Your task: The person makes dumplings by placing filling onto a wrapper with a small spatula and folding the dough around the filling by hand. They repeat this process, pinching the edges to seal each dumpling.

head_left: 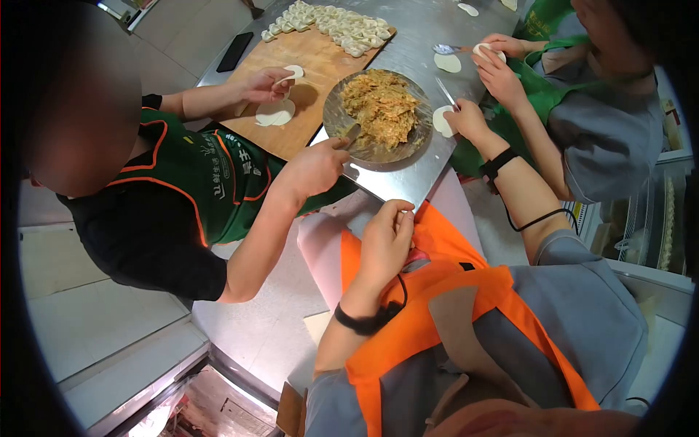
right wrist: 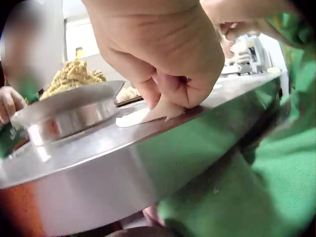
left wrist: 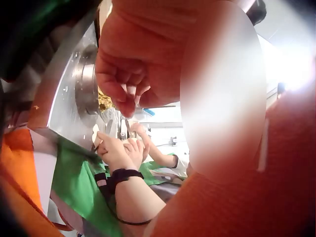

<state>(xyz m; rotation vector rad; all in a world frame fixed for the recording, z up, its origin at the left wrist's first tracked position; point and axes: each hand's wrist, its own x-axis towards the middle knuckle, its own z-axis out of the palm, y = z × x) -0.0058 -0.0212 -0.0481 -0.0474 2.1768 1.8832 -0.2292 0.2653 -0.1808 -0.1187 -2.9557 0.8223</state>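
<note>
My right hand (head_left: 472,122) bends over the near table corner and pinches a round white dumpling wrapper (right wrist: 136,117) at the metal surface. In the head view a slim metal blade (head_left: 445,90) shows just past its fingers. My left hand (head_left: 386,240) hovers lower, beside the table's corner, above the orange apron. Its fingers are bent in toward the thumb in the left wrist view, with a pale bit (left wrist: 131,90) among them; I cannot tell whether it is held. Beside the right hand stands a wide metal bowl (head_left: 336,124) heaped with chopped filling (head_left: 382,109).
At left a person in a dark green apron (head_left: 233,182) holds a wrapper and a utensil in the bowl. Opposite, another person (head_left: 502,69) works a wrapper. Folded dumplings (head_left: 335,29) cover the far part of a wooden board (head_left: 320,58); a phone (head_left: 235,52) lies beside it.
</note>
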